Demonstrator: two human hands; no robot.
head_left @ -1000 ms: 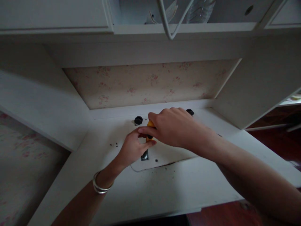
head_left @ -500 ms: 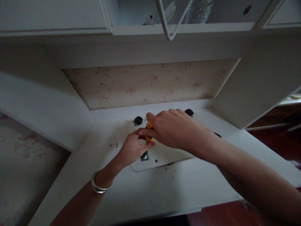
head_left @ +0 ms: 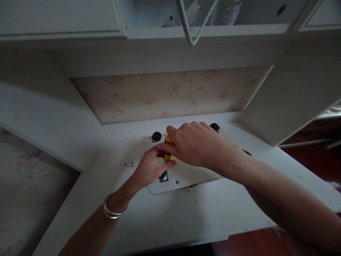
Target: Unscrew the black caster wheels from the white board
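My right hand [head_left: 195, 144] is wrapped over the top of a yellow-and-black screwdriver [head_left: 168, 156], which stands roughly upright. Lower down, my left hand [head_left: 149, 167] pinches around the same handle with thumb and fingers. The screwdriver's tip is hidden. Beneath both hands lies a white board [head_left: 186, 177]. Just under the left thumb, the metal plate of a caster [head_left: 163, 176] shows on the board. At the board's far edge are a black caster wheel [head_left: 156, 136] on the left and another black caster wheel [head_left: 214, 127] on the right.
Several small dark screws [head_left: 130, 164] lie on the white desktop [head_left: 114, 156] left of the board. A thin dark object [head_left: 246, 152] rests to the right, by my forearm. Overhead, a white cable [head_left: 192, 42] hangs from a shelf holding a clear plastic bottle [head_left: 226, 12].
My right hand has turned slightly on the screwdriver handle and risen a little. My left hand keeps nearly the same place.
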